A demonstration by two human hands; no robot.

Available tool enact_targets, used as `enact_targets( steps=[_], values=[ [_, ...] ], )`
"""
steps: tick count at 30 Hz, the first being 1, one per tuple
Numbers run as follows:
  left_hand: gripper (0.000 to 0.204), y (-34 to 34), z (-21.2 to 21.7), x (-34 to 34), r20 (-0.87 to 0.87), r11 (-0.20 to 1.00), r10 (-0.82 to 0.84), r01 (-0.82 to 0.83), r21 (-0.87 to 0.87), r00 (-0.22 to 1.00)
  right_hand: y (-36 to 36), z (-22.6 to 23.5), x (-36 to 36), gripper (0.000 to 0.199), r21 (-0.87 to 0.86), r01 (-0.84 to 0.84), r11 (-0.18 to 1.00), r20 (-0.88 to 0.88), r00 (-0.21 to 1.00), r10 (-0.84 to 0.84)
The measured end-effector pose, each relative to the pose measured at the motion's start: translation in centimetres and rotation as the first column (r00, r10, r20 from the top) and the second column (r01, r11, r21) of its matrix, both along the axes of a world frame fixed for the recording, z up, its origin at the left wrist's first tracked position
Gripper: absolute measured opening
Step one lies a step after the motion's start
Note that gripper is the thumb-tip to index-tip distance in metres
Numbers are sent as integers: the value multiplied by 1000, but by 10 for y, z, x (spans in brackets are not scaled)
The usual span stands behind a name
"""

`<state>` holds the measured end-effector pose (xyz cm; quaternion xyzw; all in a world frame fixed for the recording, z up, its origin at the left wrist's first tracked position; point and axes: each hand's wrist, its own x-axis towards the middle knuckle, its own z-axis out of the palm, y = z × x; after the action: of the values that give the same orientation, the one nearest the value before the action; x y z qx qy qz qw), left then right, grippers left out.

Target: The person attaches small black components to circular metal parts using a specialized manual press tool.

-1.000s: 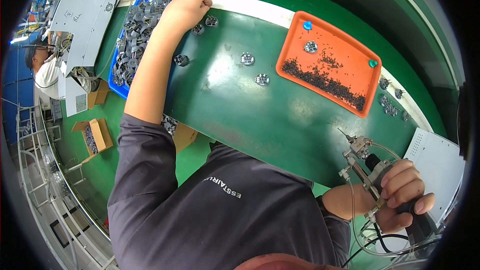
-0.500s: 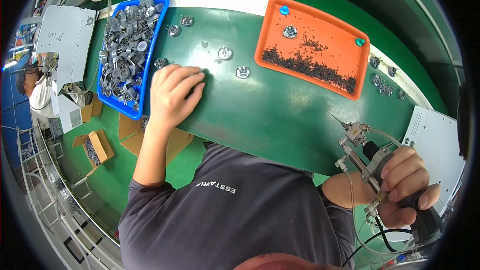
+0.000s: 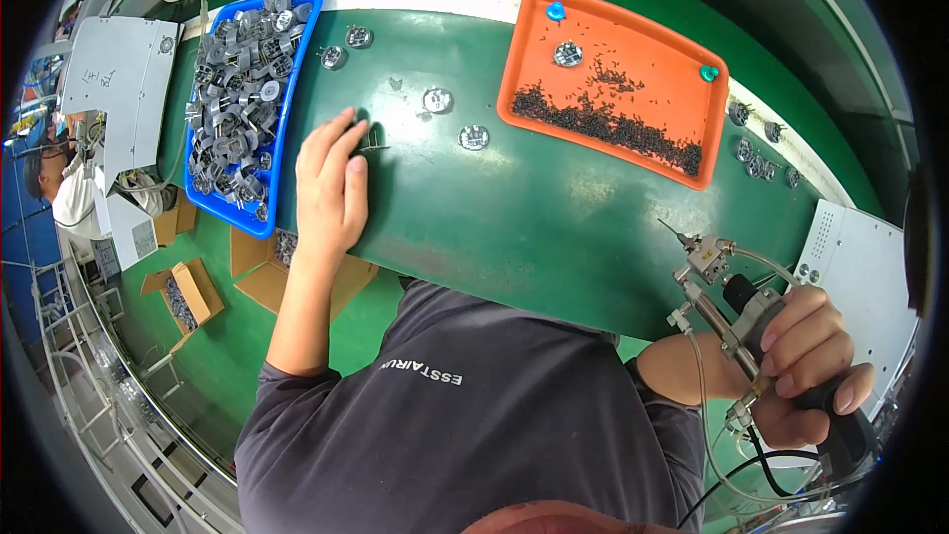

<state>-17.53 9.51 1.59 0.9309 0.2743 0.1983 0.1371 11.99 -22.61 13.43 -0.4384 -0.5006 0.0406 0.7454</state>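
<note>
My left hand rests low over the green worktop beside the blue tray. Its fingers are closed round a small part whose thin metal pins stick out to the right; the part's body is mostly hidden by the fingers. My right hand grips the black handle of a dispensing gun with metal fittings, hoses and a thin needle. The needle points up and left, above the worktop's right side. Two round silver-grey parts, one and another, lie to the right of my left hand.
A blue tray heaped with grey pinned parts is at left. An orange tray holds many tiny black pieces, one round part and two coloured caps. Several round parts lie at far right. Cardboard boxes and a person are beyond the left edge.
The round part by my left fingertips has left its spot on the worktop; pins now show at that hand. The left fingers have turned upward. My right hand and gun have barely moved.
</note>
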Motion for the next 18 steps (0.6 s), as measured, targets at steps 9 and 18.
enact_targets(
  steps=[9,18],
  values=[
    [28,7,36,74,-25,968,-219,221,119,975,-1,-1,0,36,30,-66,997,-26,997,67],
    [19,-16,54,104,214,891,-445,455,4,870,-10,5,1,39,-7,27,1000,15,1000,-27]
  ],
)
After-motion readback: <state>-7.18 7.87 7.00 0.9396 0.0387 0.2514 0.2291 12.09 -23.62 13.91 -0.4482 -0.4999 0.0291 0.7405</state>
